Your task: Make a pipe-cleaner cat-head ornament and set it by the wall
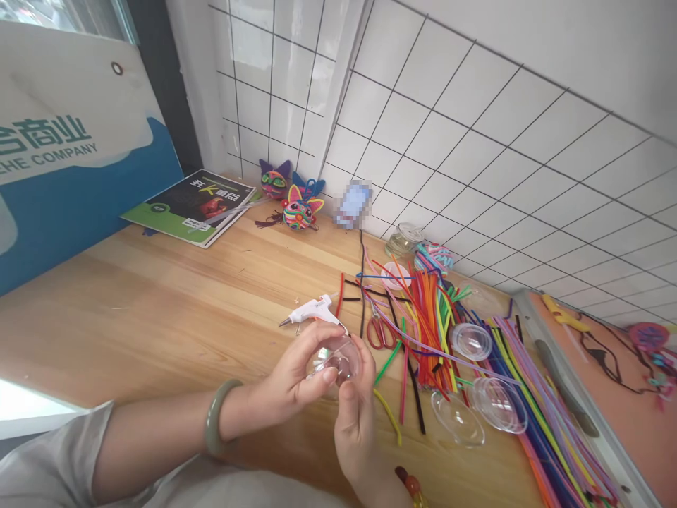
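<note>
Between both hands, low over the table, is a clear round plastic shell (343, 356). My left hand (299, 367), coming from a wrist with a green bangle (216, 416), curls round its left side with the thumb at the near rim. My right hand (357, 423) closes on the shell from the right, fingers along its far edge and thumb upright in front. Just beyond the fingers lies a white glue gun (312, 310), its nozzle pointing left. Red-handled scissors (381, 331) rest to the right of it.
Bundles of coloured pipe cleaners (434, 331) spread to the right, with clear plastic lids (497, 406) among them. Striped cat-head ornaments (299, 212), a phone (353, 204) and a magazine (195, 204) lie towards the tiled wall. An orange board (608, 381) borders the right.
</note>
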Available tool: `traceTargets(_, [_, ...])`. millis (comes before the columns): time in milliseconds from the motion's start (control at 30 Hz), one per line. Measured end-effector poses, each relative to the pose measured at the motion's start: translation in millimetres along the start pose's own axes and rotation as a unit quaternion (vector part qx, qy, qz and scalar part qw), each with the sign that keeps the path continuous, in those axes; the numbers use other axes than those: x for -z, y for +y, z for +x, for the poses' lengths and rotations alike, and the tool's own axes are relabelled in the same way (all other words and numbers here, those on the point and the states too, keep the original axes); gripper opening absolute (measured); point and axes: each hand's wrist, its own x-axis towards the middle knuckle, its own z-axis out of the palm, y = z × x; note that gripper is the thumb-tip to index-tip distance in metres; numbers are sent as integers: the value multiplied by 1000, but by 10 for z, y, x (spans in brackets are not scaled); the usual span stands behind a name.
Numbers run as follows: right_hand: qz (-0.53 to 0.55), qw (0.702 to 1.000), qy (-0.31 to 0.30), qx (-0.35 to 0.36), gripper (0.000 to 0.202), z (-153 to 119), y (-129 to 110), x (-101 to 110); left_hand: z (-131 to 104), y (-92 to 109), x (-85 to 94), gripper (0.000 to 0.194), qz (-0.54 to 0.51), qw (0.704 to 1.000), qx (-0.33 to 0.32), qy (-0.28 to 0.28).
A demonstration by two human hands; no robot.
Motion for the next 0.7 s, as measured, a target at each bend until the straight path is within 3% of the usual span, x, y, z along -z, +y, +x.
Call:
traceTargets(133, [12,1000,18,8,50,-23,37,-63,-19,-21,-3,39,15,999,-33,31])
traceTargets(333, [24,1000,-9,-6,46,28,-97,-60,51,-10,64,37,-13,998,-47,39])
traceTargets(567, [173,979,-80,-74,100,188,-295,2,131,67,124,40,-118,991,-50,-29])
traceTargets(700, [135,990,-22,-39,108,164,-216,-90,80,49,77,43,-144,988,-44,-16])
